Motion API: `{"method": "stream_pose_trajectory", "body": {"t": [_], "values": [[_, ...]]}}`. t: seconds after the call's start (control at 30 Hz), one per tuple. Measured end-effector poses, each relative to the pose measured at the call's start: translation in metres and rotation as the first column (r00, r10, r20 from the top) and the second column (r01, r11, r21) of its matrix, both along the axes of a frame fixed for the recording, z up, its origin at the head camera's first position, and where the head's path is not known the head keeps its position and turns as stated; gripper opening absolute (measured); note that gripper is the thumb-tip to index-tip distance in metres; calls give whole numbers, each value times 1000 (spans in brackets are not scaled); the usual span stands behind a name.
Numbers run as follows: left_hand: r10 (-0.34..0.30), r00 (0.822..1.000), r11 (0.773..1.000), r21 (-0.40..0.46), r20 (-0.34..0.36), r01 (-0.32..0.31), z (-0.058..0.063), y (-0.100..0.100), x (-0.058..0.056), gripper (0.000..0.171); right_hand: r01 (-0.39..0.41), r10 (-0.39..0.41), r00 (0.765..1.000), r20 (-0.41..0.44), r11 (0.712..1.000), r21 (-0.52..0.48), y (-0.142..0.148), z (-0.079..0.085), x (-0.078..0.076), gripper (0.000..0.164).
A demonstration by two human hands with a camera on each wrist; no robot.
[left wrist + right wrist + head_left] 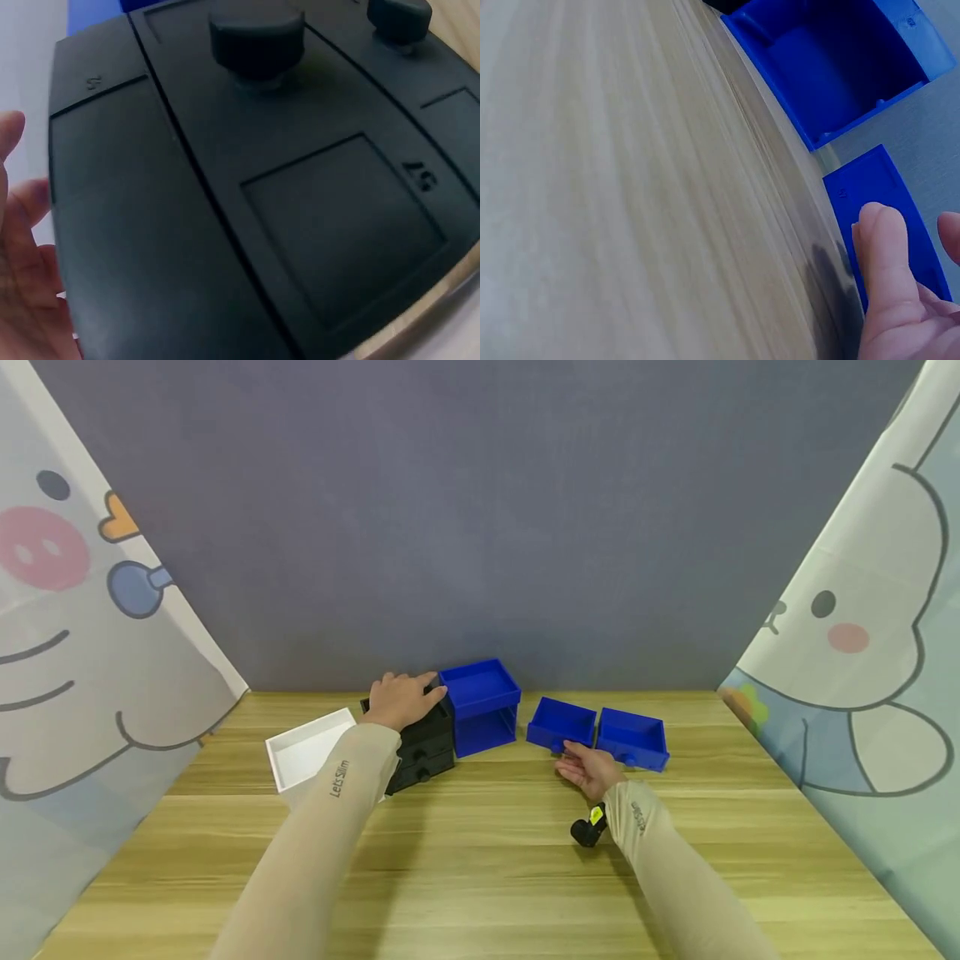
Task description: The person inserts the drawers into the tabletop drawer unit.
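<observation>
A black drawer cabinet (424, 745) with round knobs stands on the table. My left hand (401, 700) rests over its top, the thumb reaching toward the blue cabinet. In the left wrist view, the black drawer fronts (337, 225) fill the picture, with the fingers (30, 202) along the cabinet's top edge. On the right lie two blue drawers, a left one (564, 718) and a right one (632, 735). My right hand (591, 770) is at the left drawer's front, beside its knob. The right wrist view has the fingers (889, 247) before that front; they cover the knob.
Between the black cabinet and the loose drawers stands a blue cabinet (480, 693) with an open lower compartment. A white box (307, 747) is at the left, partly behind the left forearm. A grey wall (480, 527) closes off the back of the wooden table (480, 860).
</observation>
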State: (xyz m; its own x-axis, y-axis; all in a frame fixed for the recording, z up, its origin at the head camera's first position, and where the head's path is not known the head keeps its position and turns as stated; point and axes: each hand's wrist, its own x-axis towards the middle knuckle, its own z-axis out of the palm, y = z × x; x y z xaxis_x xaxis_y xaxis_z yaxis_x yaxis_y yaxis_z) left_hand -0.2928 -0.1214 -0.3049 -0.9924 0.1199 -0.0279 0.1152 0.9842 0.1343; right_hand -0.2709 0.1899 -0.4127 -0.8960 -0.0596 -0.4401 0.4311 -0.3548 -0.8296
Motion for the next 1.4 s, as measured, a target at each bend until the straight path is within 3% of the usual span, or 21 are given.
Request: {"method": "stream_pose_trajectory", "body": {"t": [0.23, 0.4, 0.7, 1.03, 1.27, 1.4], "values": [[11, 999, 999, -44, 32, -10, 1, 7, -6, 63, 19, -19, 1000, 14, 1000, 19, -7, -5, -6, 32], [25, 999, 997, -80, 27, -23, -9, 5, -10, 66, 20, -20, 1000, 18, 999, 31, -14, -9, -8, 20], [41, 997, 993, -115, 72, -32, -19, -3, -14, 74, 34, -36, 998, 54, 999, 38, -22, -16, -13, 18], [33, 991, 995, -93, 129, -21, -14, 2, -16, 77, 45, -49, 998, 44, 994, 96, -23, -12, -16, 45], [24, 982, 999, -41, 188, -17, -17, 7, -20, 79, 92, -94, 995, 18, 994, 54, -17, -13, -11, 47], [27, 979, 999, -24, 202, -22, -19, 5, -19, 79, 76, -77, 997, 12, 996, 37, -14, -16, -4, 48]]}}
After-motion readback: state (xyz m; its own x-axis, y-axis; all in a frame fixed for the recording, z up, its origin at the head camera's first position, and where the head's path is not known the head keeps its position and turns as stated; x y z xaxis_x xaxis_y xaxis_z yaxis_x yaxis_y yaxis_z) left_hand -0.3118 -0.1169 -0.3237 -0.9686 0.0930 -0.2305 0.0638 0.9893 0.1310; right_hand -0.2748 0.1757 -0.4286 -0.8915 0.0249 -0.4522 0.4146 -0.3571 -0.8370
